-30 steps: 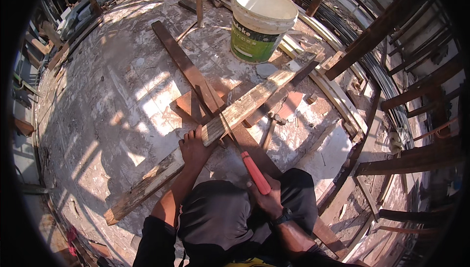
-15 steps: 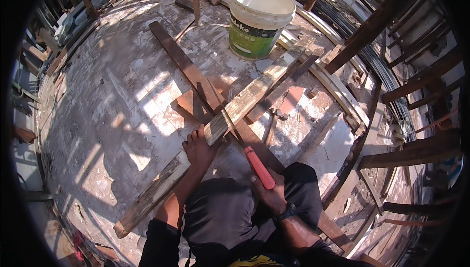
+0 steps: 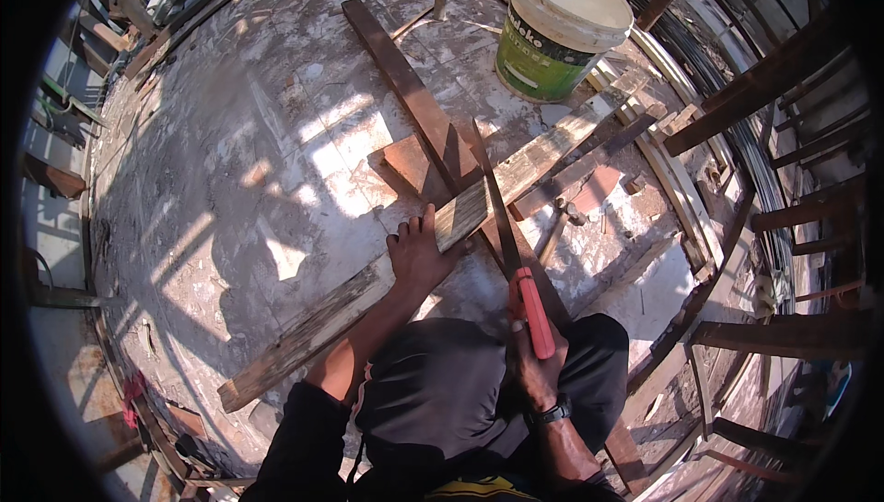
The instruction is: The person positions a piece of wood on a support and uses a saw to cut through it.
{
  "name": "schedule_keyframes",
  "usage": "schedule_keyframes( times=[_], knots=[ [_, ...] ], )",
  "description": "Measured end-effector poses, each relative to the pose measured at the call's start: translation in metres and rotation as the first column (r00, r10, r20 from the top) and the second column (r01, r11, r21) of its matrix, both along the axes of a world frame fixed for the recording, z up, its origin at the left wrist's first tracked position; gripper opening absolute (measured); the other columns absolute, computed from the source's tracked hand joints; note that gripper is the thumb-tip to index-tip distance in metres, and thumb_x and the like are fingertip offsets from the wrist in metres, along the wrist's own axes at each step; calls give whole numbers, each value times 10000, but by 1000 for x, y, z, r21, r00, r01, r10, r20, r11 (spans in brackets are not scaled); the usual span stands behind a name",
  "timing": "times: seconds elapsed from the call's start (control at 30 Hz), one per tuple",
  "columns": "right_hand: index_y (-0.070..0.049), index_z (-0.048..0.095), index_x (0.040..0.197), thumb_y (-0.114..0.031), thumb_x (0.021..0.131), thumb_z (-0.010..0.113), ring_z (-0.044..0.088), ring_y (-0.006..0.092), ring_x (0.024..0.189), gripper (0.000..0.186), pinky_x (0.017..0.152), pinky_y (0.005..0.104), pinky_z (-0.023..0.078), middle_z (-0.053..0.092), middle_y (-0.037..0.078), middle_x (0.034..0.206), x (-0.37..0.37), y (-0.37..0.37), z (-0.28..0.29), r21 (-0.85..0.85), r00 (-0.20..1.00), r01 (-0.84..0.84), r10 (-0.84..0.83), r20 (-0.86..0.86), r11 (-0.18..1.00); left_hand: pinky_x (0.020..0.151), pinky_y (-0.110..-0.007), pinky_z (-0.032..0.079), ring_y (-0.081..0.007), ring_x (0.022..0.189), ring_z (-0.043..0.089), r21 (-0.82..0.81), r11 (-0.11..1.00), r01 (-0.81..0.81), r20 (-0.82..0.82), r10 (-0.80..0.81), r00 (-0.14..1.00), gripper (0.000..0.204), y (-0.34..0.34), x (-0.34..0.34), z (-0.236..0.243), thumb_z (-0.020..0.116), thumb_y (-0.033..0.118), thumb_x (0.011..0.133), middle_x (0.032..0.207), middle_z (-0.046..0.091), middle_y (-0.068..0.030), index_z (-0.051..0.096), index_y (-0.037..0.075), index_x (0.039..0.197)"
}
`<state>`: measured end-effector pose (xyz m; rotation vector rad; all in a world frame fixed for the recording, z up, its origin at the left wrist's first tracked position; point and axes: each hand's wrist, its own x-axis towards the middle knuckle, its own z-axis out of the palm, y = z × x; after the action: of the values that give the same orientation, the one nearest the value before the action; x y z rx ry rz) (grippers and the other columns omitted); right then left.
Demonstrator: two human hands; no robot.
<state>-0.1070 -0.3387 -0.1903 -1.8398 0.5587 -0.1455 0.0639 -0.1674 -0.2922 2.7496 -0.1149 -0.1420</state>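
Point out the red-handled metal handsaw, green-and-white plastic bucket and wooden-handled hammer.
Red-handled metal handsaw [image 3: 505, 237]: head view, blade.
Green-and-white plastic bucket [image 3: 548, 69]: head view, outer wall.
Wooden-handled hammer [image 3: 555, 233]: head view, handle.

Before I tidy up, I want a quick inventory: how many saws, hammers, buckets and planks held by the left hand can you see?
Saws: 1, the red-handled saw in the right hand
Hammers: 1, the pale-handled hammer
Buckets: 1, the white-and-green bucket
Planks held by the left hand: 1, the weathered plank
Total: 4
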Motion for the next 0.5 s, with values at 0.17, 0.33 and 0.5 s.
schedule_keyframes(
  times=[0.17,0.33,0.5],
  knots=[
    [62,679,1123,-195,908,751,589,90,748,343,730,290,523,673,64,813,-8,-4,-7,-7,998,-36,36,-43,999,914,-506,419,-336,1168,573,22,1000,19,27,-19,999,1032,1,-5,-3,661,737,798,1255,598,-189,415,38,1515],
    [52,671,1078,-158,890,749,590,102,708,292,699,304,524,648,96,772,-10,-6,-12,-91,997,-72,73,8,993,913,-511,429,-345,1168,580,-3,1000,25,34,-25,999,999,0,-6,-9,706,681,797,1277,595,-183,416,54,1518],
    [29,671,987,-175,917,735,536,77,716,225,662,269,462,608,9,781,-7,-18,-10,-110,996,-80,82,18,991,883,-514,439,-348,1135,594,-53,998,29,40,-27,999,974,-11,-2,2,760,589,775,1227,597,-188,402,84,1527]
  ],
)
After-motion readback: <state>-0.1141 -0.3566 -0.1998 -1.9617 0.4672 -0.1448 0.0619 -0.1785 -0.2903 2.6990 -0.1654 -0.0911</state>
